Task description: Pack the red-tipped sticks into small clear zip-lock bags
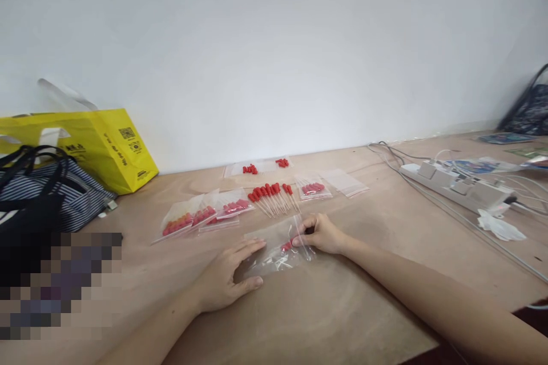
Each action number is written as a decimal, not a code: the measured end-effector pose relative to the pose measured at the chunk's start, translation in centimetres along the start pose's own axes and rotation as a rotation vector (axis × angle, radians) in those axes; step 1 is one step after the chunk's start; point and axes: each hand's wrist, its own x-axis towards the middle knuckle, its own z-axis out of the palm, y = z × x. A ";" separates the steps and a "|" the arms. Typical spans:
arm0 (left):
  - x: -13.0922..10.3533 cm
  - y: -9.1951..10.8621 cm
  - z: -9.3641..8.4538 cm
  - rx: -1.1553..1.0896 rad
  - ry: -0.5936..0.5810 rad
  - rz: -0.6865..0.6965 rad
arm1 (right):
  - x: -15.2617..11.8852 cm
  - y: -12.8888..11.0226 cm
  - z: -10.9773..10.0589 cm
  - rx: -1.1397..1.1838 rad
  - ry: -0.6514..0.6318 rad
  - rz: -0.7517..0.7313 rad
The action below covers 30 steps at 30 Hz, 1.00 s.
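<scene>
A clear plastic zip bag (274,262) lies on the wooden table between my hands. My left hand (226,274) rests at its left side, thumb and fingers apart, fingertips touching the film. At the bag's right end, where the zip edge runs, my right hand (320,234) is closed in a pinch on a red-headed stick (287,246). Only the red part shows by my thumb; the bag's film and my fingers hide the rest. Just beyond lies a fanned row of thin sticks with red bulb-like heads (269,193).
Filled zip bags (177,222) lie left of the fan, another filled bag (313,188) to its right beside a flat bag (345,181). More red-headed pieces (250,169) lie near the wall. A yellow bag (115,151) stands left; a power strip (458,185) with cables lies right.
</scene>
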 end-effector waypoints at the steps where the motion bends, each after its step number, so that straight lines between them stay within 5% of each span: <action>1: 0.0 0.0 0.0 0.005 -0.003 0.004 | 0.0 0.0 0.0 -0.021 -0.007 -0.025; 5: -0.1 -0.2 -0.1 0.021 -0.022 0.010 | 0.7 0.4 -0.8 -0.040 -0.040 -0.055; 12: -0.1 -0.4 0.0 0.022 -0.030 0.029 | 6.8 0.0 -3.7 -0.427 0.306 0.248; 19: -0.1 -0.8 0.3 -0.009 -0.041 0.049 | 12.4 0.0 -2.2 -0.512 0.347 0.459; 30: -0.1 -0.8 0.4 -0.037 -0.055 0.039 | 13.0 -0.1 -1.2 -0.428 0.422 0.609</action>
